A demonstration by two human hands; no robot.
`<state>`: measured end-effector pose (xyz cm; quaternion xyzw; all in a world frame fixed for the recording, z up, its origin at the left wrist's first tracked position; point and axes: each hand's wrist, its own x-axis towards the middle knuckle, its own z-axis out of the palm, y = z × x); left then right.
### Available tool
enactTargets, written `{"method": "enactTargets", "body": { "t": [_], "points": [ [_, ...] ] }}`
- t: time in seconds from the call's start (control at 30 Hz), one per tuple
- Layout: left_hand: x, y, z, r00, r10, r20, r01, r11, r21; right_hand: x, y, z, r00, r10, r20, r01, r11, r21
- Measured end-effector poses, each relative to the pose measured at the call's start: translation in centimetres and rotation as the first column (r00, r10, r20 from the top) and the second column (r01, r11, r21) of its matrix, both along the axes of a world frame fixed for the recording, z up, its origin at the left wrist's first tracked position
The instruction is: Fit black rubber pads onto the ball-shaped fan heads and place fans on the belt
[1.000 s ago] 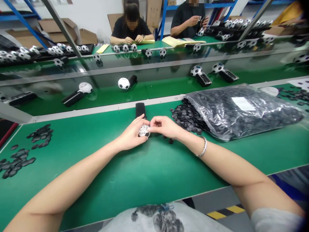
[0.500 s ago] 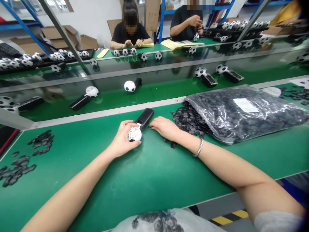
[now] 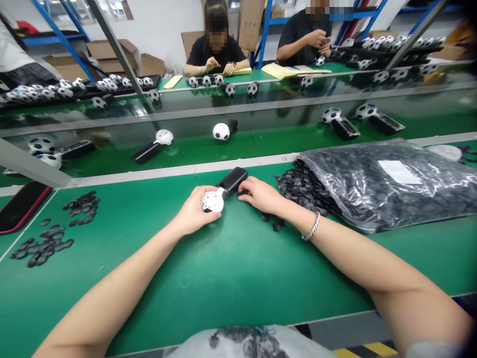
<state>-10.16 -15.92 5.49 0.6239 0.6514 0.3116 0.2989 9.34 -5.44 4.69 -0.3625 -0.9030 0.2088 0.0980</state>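
Your left hand (image 3: 194, 213) pinches white ball (image 3: 212, 202) near far edge of tabletop (image 3: 186, 268); can't tell if right hand (image 3: 260, 196) pinches anything; slack left grip risks ball twisting.

A red-edged phone (image 3: 22, 208) lies left, with cardboard boxes (image 3: 111, 65) and blue shelving (image 3: 265, 36) beyond.

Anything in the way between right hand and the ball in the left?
Nothing visible blocks the gap from the right hand to the white ball in the left hand. The black handle lies along the gap's far side, not across it.
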Motion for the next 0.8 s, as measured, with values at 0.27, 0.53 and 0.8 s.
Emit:
{"method": "enactTargets", "body": {
  "t": [0.27, 0.53, 0.8],
  "points": [
    [-0.8, 0.5, 0.1, 0.988, 0.069, 0.137, -0.066, 0.997, -0.03, -0.7, 0.6, 0.3, 0.995, -0.101, 0.013, 0.101, 0.993, -0.061],
    [-1.7, 0.9, -0.2, 0.985, 0.085, 0.153, -0.087, 0.996, 0.01, -1.0, 2.0, 0.7, 1.0, -0.019, 0.009, 0.02, 0.977, -0.213],
    [-2.1, 1.1, -0.2, 0.986, 0.108, 0.131, -0.109, 0.994, 0.0, -0.8, 1.3, 1.2, 0.999, 0.045, 0.019, -0.037, 0.956, -0.291]
  ]
}}
